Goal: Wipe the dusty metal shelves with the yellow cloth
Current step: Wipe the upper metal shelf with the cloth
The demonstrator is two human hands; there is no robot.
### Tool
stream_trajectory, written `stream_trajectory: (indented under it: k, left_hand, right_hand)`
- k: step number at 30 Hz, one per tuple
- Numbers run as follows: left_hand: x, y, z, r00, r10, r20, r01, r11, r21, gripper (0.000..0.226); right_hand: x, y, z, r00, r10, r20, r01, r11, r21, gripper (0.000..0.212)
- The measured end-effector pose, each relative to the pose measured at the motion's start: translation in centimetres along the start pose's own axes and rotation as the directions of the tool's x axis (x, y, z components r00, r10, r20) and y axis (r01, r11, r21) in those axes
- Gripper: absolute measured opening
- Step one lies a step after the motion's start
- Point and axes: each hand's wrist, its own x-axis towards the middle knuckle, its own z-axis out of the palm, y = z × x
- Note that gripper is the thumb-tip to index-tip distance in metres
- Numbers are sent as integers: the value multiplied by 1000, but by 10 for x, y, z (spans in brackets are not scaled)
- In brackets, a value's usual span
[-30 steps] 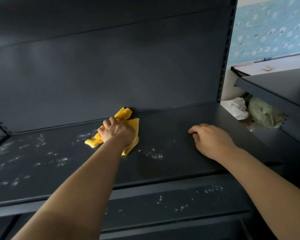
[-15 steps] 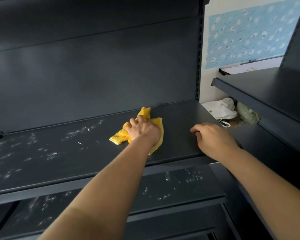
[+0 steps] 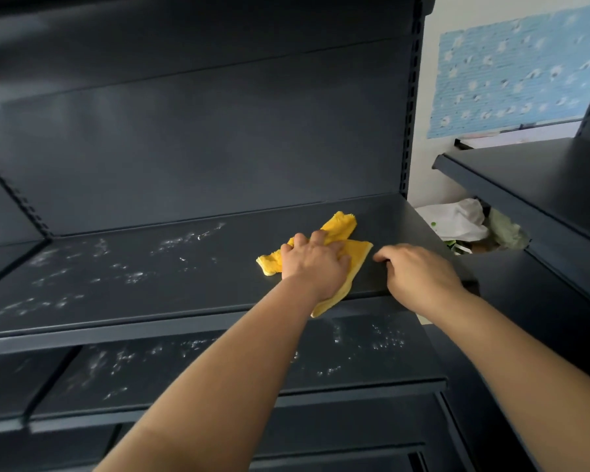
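Yellow cloth lies crumpled on the upper shelf, toward its right end; one corner droops over the shelf's front lip.

- Left hand on top of the cloth, fingers spread fairly flat, pressing down rather than gripping.
- Right hand just right of the cloth, fingers loosely curled, propped on the shelf at the front lip; nothing seen in its grasp.
- White dust patches well left of the cloth, unwiped; lower shelf below the cloth also speckled.
- White plastic bag beyond the cloth, past the shelf's right end.

Risks, as judged:
- palm covers only the cloth's middle; loose tails may skip or smear, leaving streaks;
- overhanging corner could drag the whole cloth off the lip on a pull toward the body;
- dust pushed forward would fall onto the lower shelf, adding work there;
- a stroke rightward runs into the propped hand.
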Motion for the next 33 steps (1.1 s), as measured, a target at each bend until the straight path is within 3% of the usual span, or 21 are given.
stream_trajectory:
  k: [9, 12, 15, 16, 18, 19, 20, 24, 28, 33]
  left_hand:
    - [-30, -85, 2, 992, -123, -2, 122, 992, -19, 48]
    - [-46, -111, -1, 989, -150, -10, 150, 989, -21, 46]
    - [-53, -132, -15, 985, -97, 146, 118, 983, -143, 44]
    - [-55, -144, -23, 976, -43, 213, 109, 945, -308, 43]
    - [-59, -163, -39, 963, 38, 265, 168, 687, -707, 39]
    - [-64, -179, -44, 969, -1, 249, 205, 574, -793, 37]
    - [-69, -197, -46, 974, -73, 215, 219, 548, -807, 36]
    - [-87, -272, -35, 943, -329, 58, 306, 782, -543, 36]
    - [-102, -334, -21, 905, -426, -21, 392, 850, -352, 32]
    - [-111, -383, -19, 897, -428, -109, 377, 871, -315, 39]
  right_hand:
    - [12, -79, 21, 995, -87, 39, 87, 996, 1, 40]
    - [14, -113, 29, 993, -117, -18, 118, 992, 35, 43]
    - [17, -152, 34, 982, -173, -70, 181, 974, 133, 42]
    - [20, -167, 38, 982, -180, -54, 186, 970, 155, 41]
    - [25, -187, 45, 989, -143, 26, 137, 977, 160, 36]
    - [26, -200, 51, 992, -105, 71, 94, 984, 149, 35]
    - [28, -212, 57, 993, -58, 104, 43, 989, 142, 41]
    - [35, -252, 79, 988, 76, 134, -88, 993, 84, 86]
    - [43, -284, 92, 992, 53, 115, -62, 995, 76, 92]
    - [55, -342, 111, 988, -40, 152, 22, 993, 119, 98]
